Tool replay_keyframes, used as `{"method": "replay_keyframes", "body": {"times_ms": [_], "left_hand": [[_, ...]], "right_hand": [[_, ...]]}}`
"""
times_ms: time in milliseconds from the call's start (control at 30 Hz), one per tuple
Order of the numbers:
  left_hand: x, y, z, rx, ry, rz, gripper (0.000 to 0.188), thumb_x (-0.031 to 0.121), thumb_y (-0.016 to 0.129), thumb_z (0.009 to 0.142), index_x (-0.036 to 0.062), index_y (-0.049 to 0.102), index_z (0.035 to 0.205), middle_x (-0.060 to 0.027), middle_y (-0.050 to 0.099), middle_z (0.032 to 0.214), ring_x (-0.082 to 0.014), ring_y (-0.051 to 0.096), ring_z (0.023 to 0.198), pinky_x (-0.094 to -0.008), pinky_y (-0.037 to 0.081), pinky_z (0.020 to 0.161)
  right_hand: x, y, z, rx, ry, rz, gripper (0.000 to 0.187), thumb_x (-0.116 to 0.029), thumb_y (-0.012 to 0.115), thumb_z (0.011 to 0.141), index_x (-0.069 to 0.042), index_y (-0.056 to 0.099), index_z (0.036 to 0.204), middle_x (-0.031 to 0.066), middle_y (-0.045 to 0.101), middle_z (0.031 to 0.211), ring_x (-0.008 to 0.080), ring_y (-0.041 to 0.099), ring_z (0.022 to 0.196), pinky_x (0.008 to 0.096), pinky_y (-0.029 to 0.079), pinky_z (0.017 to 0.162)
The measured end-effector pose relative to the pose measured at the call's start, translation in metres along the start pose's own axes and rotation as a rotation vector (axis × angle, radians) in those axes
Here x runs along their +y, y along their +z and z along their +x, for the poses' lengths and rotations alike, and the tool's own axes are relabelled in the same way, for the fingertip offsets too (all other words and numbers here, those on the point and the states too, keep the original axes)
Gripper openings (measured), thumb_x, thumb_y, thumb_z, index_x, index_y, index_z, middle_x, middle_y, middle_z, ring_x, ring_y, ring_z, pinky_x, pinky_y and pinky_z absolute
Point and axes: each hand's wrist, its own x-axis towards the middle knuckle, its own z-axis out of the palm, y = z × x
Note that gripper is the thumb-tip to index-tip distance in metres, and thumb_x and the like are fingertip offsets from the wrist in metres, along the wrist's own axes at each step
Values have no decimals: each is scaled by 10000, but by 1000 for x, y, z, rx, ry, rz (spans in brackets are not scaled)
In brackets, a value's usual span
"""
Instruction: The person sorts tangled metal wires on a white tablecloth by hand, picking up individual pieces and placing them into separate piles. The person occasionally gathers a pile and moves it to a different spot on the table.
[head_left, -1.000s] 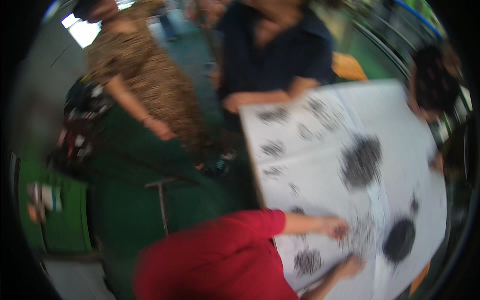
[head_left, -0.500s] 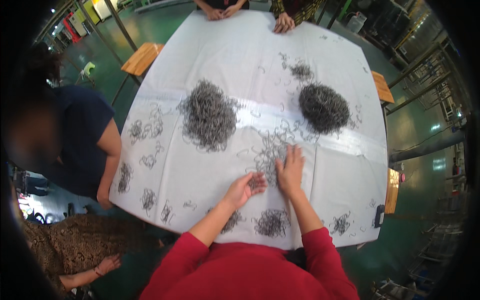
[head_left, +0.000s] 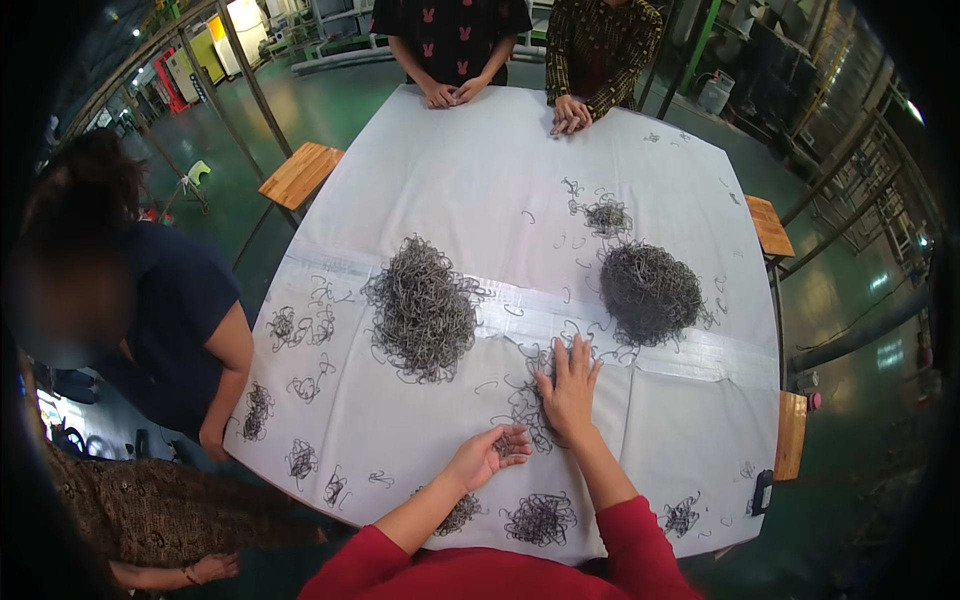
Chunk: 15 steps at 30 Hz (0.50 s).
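Observation:
Small, dark, curved wire hooks lie all over a white-covered table [head_left: 450,150]. My right hand [head_left: 568,392], palm down with fingers spread, rests on the edge of a loose scatter of hooks [head_left: 527,405]. Just left of that scatter, my left hand [head_left: 485,458] is turned palm up with its fingers curled; a few dark hooks show in it. Beyond my hands stand two big heaps: a tall left heap [head_left: 422,310] and a denser right heap [head_left: 650,293]. Close to my body are two small piles, a middle pile [head_left: 540,519] and another pile [head_left: 460,513] partly behind my left forearm.
A person [head_left: 180,310] leans at the table's left edge, near several small hook clusters [head_left: 302,458]. Two people's hands [head_left: 455,94] [head_left: 571,115] rest at the far edge. A small black object [head_left: 762,492] sits at the right edge. Wooden stools [head_left: 301,175] flank the table.
The view has tilted up, showing more of the people opposite. My right hand has slid slightly forward and left over the scattered hooks. My left hand stays cupped in nearly the same place.

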Motion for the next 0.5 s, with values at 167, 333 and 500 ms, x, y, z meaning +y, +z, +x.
{"method": "replay_keyframes", "body": {"times_ms": [167, 333, 500], "left_hand": [[6, 2, 1, -21, 2, 10, 400, 251, 330, 982, -39, 483, 1212, -150, 601, 1044, -273, 588, 996, -389, 478, 883], [2, -3, 6, -20, -11, -6, 407, 258, 346, 976, -42, 481, 1214, -141, 606, 1047, -272, 595, 982, -388, 483, 873], [8, 7, 1, 1, -2, 13, 413, 265, 340, 977, -39, 478, 1219, -131, 603, 1044, -265, 591, 975, -381, 487, 861]], "right_hand": [[17, -6, -19, -27, 35, 59, 637, -370, 569, 850, -100, 348, 1383, 206, 209, 1466, 372, 169, 1365, 536, 107, 1090], [16, -40, -38, -115, -93, 190, 558, -274, 611, 833, -103, 420, 1328, 195, 338, 1402, 353, 304, 1310, 509, 196, 1080], [69, -66, 25, 198, -44, 218, 187, -87, 582, 828, -73, 583, 1014, 123, 578, 1012, 327, 559, 952, 368, 461, 792]]}}
